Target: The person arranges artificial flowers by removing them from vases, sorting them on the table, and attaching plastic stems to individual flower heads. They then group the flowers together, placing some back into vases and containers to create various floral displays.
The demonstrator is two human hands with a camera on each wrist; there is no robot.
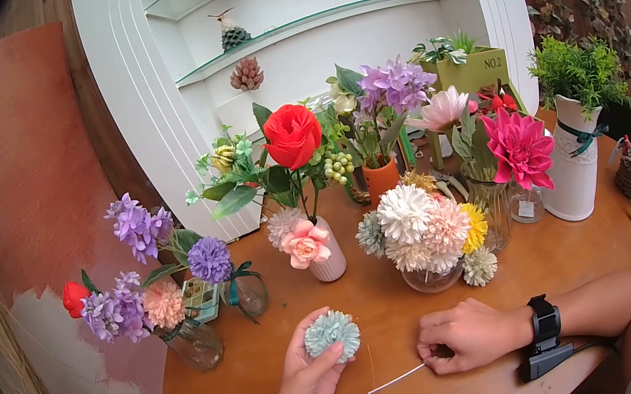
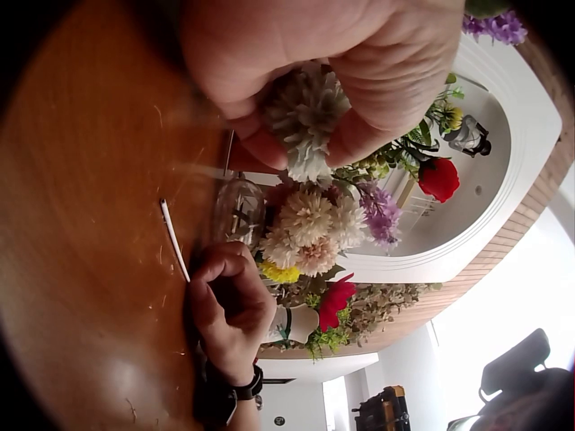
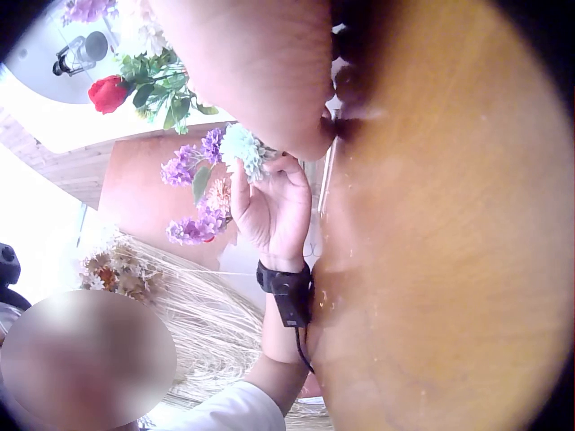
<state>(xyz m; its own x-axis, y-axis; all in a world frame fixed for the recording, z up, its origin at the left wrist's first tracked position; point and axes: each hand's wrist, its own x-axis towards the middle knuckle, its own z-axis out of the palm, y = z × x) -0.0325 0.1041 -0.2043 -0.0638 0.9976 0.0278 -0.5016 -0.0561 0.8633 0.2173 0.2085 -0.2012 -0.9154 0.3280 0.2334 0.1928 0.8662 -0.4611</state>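
My left hand [image 1: 305, 384] holds a pale blue artificial pompom flower head [image 1: 332, 336] between thumb and fingers, above the front of the table. No stem shows on this flower in the head view. In the left wrist view the thumb and fingers pinch the flower [image 2: 307, 117] from both sides. To the right, my right hand [image 1: 471, 336] rests low at the tabletop with curled fingers. It pinches one end of a thin white stick [image 1: 397, 379], whose other end points left along the wood. The stick [image 2: 174, 238] also shows in the left wrist view.
A glass bowl vase of pompom flowers [image 1: 413, 222] stands just beyond my right hand. Behind my left hand are a pink ribbed vase [image 1: 326, 256] and glass jars [image 1: 197, 349] with purple flowers. A white pitcher [image 1: 573, 173] of greenery stands at the right.
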